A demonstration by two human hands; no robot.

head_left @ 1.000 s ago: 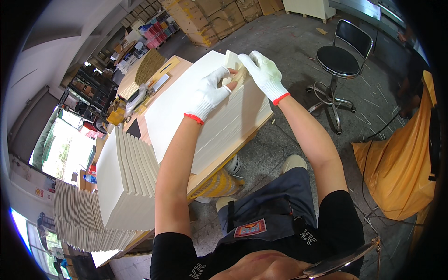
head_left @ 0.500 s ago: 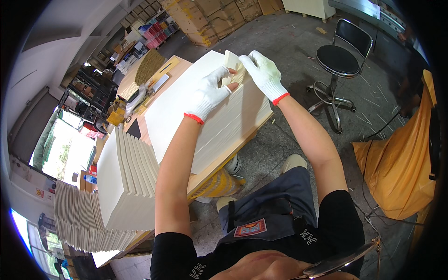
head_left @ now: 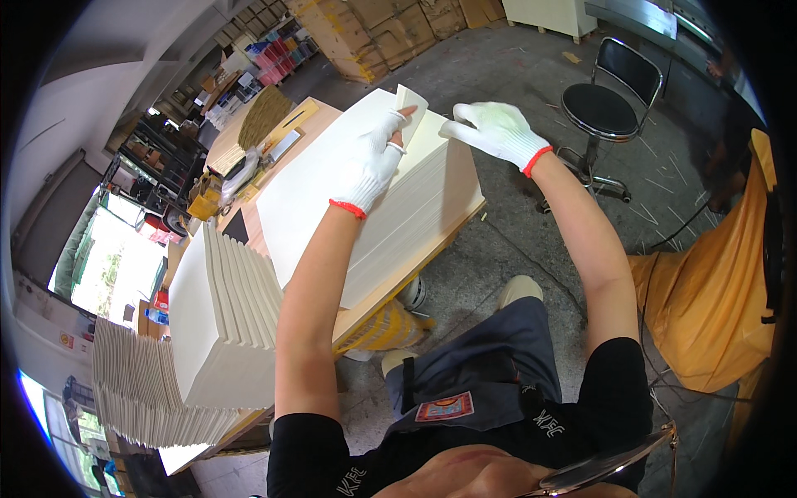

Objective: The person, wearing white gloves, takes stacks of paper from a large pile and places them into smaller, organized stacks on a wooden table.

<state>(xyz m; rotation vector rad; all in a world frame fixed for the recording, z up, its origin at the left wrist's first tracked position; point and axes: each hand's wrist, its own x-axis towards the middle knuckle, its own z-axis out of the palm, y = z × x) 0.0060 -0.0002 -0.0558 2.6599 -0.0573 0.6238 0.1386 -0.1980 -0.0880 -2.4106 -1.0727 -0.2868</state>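
The table (head_left: 365,307) carries a thick stack of white sheets (head_left: 415,212). By its far end, the right hand (head_left: 500,133) has thumb and fingers (head_left: 481,113) parted; the left hand (head_left: 371,166) rests its fingers against a raised flap (head_left: 410,101), whether pinching I cannot tell.

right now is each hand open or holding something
Left hand: holding back turned-up sheets; grip closed or not cannot be told.
Right hand: open, holding nothing visible.
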